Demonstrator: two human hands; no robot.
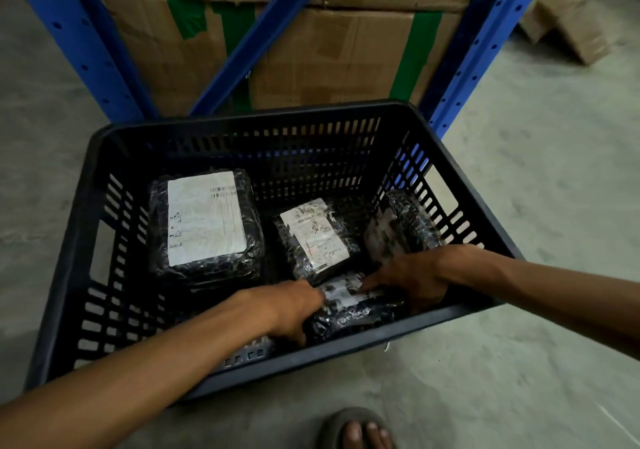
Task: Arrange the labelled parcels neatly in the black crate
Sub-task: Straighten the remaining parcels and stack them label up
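Observation:
A black slatted crate (104, 157) stands on the concrete floor. Inside lie black bubble-wrapped parcels with white labels: a large parcel (204, 223) at the left, a smaller parcel (315, 237) in the middle, and a rounded parcel (405, 226) leaning on the right wall. A fourth parcel (353, 306) lies against the near wall. My left hand (294, 306) grips its left end, and my right hand (408, 278) presses on its right end, fingers on the label.
Blue steel rack posts (464, 67) and stacked cardboard boxes (329, 57) with green tape stand right behind the crate. More cardboard (568, 22) lies at the far right. My sandalled foot (356, 431) is on the floor just before the crate.

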